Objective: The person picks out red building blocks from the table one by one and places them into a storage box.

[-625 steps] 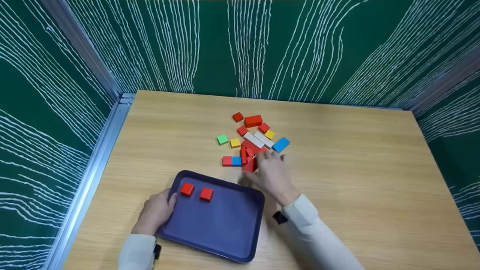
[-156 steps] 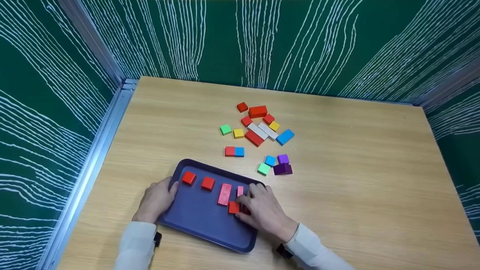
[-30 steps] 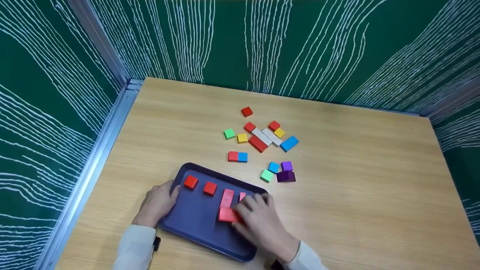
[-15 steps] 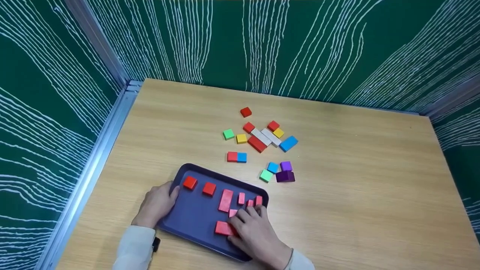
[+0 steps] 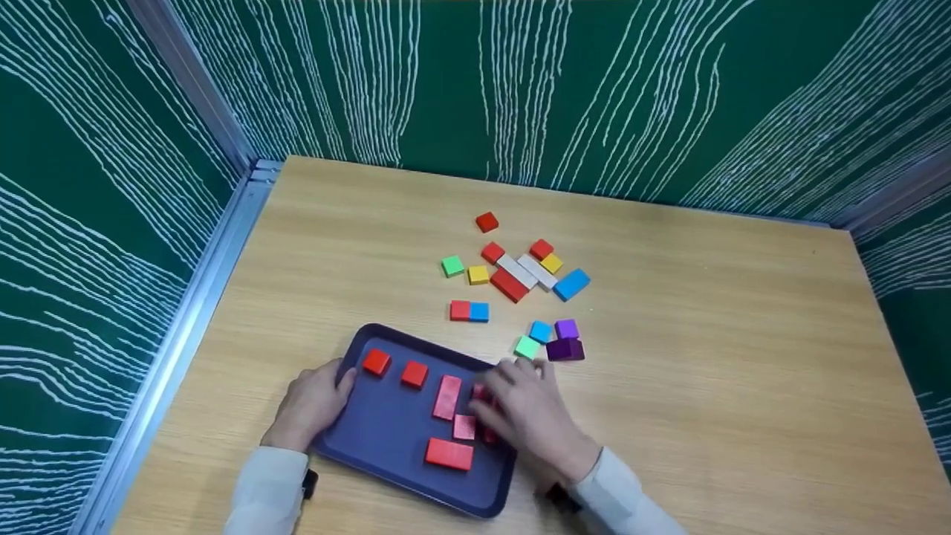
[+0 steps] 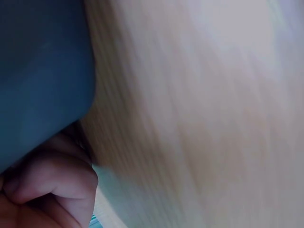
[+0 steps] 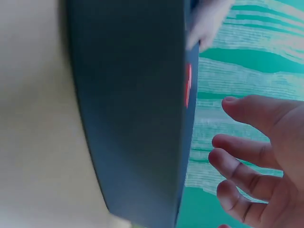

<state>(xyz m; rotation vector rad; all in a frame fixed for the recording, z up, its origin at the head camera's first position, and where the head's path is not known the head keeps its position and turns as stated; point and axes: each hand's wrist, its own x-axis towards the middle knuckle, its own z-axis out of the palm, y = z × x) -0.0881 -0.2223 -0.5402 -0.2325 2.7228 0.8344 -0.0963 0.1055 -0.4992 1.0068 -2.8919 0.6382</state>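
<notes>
My left hand [image 5: 316, 405] grips the left rim of the dark blue tray [image 5: 386, 438]; the left wrist view shows its curled fingers [image 6: 61, 180] under the tray's corner. Over the tray's right side hovers my right hand [image 5: 539, 416], a little blurred. Its spread, loosely bent fingers [image 7: 251, 180] hold nothing in the right wrist view. In the tray lie two red cubes [image 5: 377, 362], an upright-lying pinkish-red long block [image 5: 446, 397], a small pinkish-red block [image 5: 463, 427] and a red long block [image 5: 449, 454]. More red blocks are partly hidden beneath the right hand.
Beyond the tray, the wooden table [image 5: 706, 357] bears loose blocks: red ones, white bars [image 5: 536, 272], yellow cubes [image 5: 478, 275], a blue block [image 5: 572, 284] and a green cube [image 5: 452, 266]. A purple block [image 5: 566, 349] lies just past the right hand. Green panels [image 5: 431, 89] surround the table.
The red long block went from the table's pile into the tray. My right hand let go of it near the tray's front and moved up and right. The left hand stayed on the rim.
</notes>
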